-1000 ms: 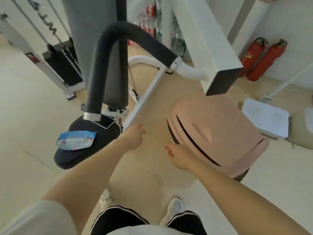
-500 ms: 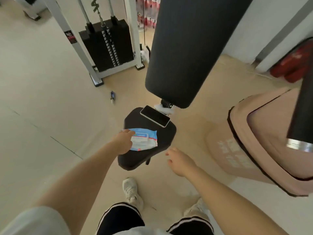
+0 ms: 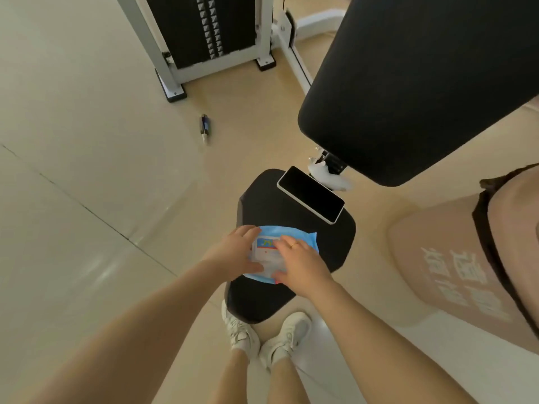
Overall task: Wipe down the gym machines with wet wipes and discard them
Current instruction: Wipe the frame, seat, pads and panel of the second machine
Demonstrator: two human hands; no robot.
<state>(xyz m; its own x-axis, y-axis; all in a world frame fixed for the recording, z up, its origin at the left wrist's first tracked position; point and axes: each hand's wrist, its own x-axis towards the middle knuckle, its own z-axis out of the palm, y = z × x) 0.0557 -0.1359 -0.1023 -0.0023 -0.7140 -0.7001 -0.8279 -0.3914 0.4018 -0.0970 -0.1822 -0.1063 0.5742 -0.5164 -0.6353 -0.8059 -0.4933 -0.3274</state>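
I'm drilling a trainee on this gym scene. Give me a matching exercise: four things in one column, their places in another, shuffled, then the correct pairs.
Things:
1. wet wipes pack
2. phone
3. small blue object
4. pink bin

Places:
A. on the floor near the foot of the weight stack
B. at the far end of the black seat, by the backrest
C. on the floor to the right of the seat
D. on the seat under the left hand and right hand

Pairs: 1-D, 2-B, 3-A, 4-C
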